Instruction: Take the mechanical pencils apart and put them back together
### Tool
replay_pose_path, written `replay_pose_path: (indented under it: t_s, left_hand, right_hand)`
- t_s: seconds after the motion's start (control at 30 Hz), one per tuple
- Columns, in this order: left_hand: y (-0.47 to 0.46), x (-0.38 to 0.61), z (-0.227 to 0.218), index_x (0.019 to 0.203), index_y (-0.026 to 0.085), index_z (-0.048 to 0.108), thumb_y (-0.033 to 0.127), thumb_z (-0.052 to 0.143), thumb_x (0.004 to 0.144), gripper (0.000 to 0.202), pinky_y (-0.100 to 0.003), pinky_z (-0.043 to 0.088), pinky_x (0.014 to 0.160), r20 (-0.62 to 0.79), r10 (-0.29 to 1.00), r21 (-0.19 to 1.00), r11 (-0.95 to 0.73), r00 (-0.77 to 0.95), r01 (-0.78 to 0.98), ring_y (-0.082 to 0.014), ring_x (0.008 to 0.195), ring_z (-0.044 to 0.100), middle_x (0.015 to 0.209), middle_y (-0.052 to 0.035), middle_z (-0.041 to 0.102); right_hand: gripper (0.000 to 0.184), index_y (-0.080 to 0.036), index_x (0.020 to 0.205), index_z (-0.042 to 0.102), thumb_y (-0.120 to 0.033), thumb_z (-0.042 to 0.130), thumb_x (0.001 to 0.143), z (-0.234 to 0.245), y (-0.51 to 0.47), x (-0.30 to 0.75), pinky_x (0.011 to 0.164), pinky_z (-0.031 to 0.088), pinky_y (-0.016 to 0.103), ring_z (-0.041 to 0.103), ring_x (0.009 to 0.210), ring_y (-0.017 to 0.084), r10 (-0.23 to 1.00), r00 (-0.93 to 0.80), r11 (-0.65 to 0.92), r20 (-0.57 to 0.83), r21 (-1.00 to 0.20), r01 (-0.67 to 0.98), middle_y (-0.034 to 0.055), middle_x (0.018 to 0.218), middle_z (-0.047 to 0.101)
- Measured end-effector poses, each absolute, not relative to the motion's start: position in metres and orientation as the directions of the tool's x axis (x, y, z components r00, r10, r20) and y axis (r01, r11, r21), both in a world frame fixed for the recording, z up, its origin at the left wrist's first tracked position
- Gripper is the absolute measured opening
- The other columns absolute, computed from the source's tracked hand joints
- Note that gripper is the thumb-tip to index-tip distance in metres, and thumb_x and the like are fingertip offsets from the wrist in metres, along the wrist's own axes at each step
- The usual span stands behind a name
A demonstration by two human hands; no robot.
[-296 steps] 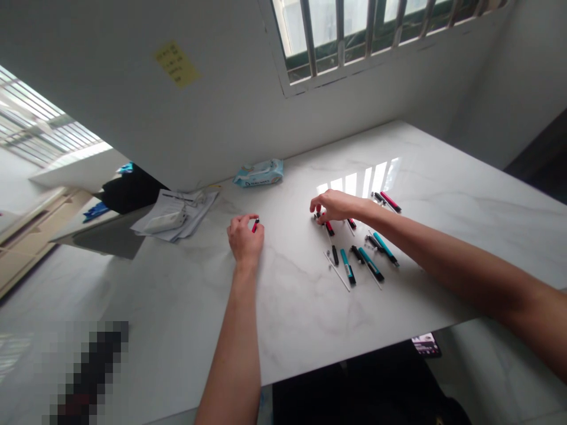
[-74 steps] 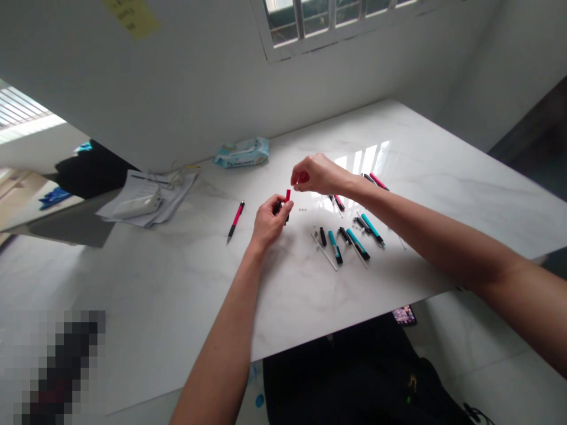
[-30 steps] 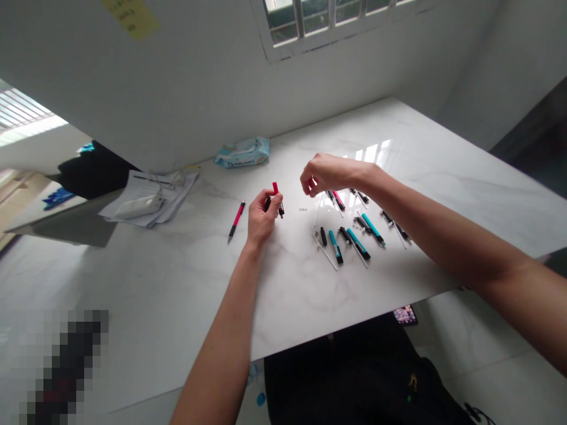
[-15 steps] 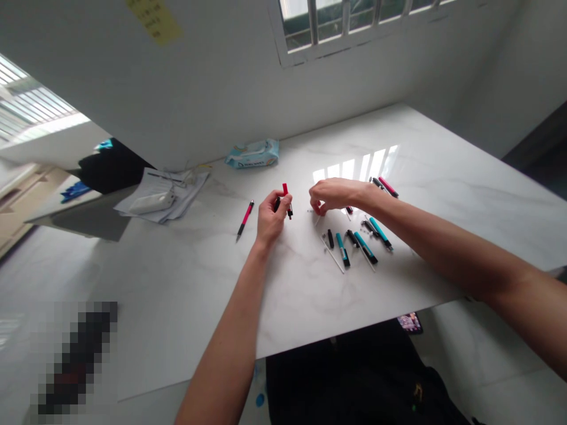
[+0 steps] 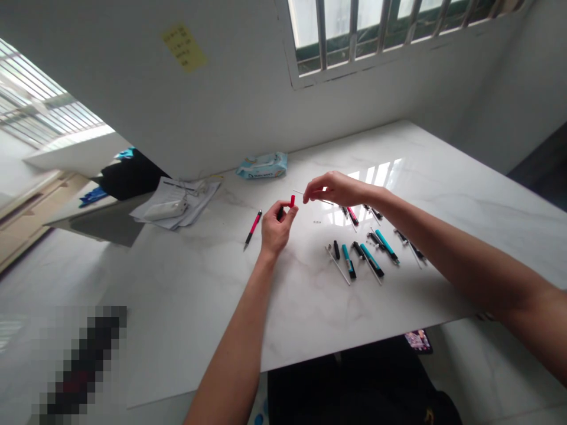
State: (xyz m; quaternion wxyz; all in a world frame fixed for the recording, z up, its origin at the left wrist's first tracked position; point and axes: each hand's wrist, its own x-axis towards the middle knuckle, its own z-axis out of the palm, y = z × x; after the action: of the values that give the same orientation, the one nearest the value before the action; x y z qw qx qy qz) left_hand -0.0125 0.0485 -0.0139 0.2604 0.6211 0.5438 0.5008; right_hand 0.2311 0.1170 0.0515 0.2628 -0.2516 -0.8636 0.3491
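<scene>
My left hand (image 5: pixel 275 230) is closed around a red pen barrel (image 5: pixel 292 201), which points upward between thumb and fingers. A black pen part (image 5: pixel 280 213) also shows in that hand. To its right, my right hand (image 5: pixel 332 188) pinches a thin white ink refill (image 5: pixel 298 192), its tip close to the barrel's open end. A small spring (image 5: pixel 317 222) lies on the tabletop below my right hand. Left of my left hand rests a whole red-and-black pen (image 5: pixel 253 230).
Taken-apart pens lie on the marble-patterned table (image 5: pixel 301 313): a teal barrel (image 5: pixel 346 260), a black grip (image 5: pixel 336 249), a white refill (image 5: pixel 338 267) and a red barrel (image 5: pixel 352 215). A wipes packet (image 5: pixel 262 166) and papers (image 5: pixel 170 203) are near the wall.
My right hand has lifted from the table with the white refill and come nearer to my left hand. The red barrel is now turned with its open end up. The view has shifted.
</scene>
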Motion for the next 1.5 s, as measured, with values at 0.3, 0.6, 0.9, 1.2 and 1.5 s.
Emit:
replay_pose_path:
  t_s: [0.3,0.6,0.9,1.2,1.5]
  left_hand:
    - [0.04,-0.01,-0.008,0.094,0.024,0.075,0.054,0.075,0.094,0.03,-0.029,0.027,0.059,0.35,0.936,0.784,-0.278,-0.026,0.555,-0.0141,0.058,0.038,0.062,0.0062,0.04]
    - [0.041,-0.009,-0.013,0.097,0.024,0.077,0.058,0.076,0.094,0.033,-0.029,0.028,0.059,0.327,0.944,0.801,-0.295,0.032,0.521,-0.0139,0.058,0.035,0.061,0.0063,0.04]
    - [0.043,-0.007,-0.011,0.096,0.024,0.078,0.058,0.077,0.095,0.034,-0.029,0.028,0.058,0.34,0.94,0.809,-0.307,0.028,0.501,-0.0136,0.058,0.037,0.061,0.0049,0.044]
    - [0.043,-0.005,-0.01,0.094,0.024,0.076,0.062,0.081,0.092,0.038,-0.031,0.026,0.055,0.361,0.932,0.819,-0.337,0.039,0.464,-0.0127,0.054,0.034,0.058,0.0062,0.042]
    - [0.05,-0.003,-0.014,0.088,0.022,0.074,0.063,0.088,0.084,0.043,-0.027,0.032,0.054,0.356,0.934,0.9,-0.334,-0.03,0.281,-0.0111,0.055,0.04,0.06,0.0058,0.045]
  right_hand:
    - [0.03,-0.015,0.107,0.087,-0.037,0.085,0.087,0.041,0.124,0.22,0.091,0.061,0.035,0.076,0.091,0.019,0.797,-0.462,0.474,0.388,-0.877,0.08,0.009,0.096,0.084]
    - [0.037,-0.014,0.099,0.084,-0.05,0.075,0.099,0.041,0.115,0.21,0.076,0.057,0.03,0.069,0.078,0.015,0.77,-0.525,0.435,0.364,-0.9,0.014,0.0064,0.084,0.08]
    - [0.037,-0.013,0.102,0.083,-0.049,0.075,0.099,0.037,0.12,0.209,0.08,0.058,0.03,0.071,0.083,0.016,0.779,-0.487,0.429,0.395,-0.902,-0.045,0.0082,0.088,0.081]
    - [0.035,-0.014,0.101,0.086,-0.047,0.074,0.1,0.035,0.113,0.206,0.079,0.056,0.03,0.074,0.087,0.018,0.737,-0.567,0.513,0.369,-0.851,0.112,0.0105,0.098,0.084]
    - [0.04,-0.014,0.124,0.085,-0.042,0.085,0.095,0.032,0.111,0.207,0.078,0.053,0.031,0.073,0.081,0.017,0.75,-0.585,0.546,0.308,-0.788,0.284,0.0099,0.096,0.084]
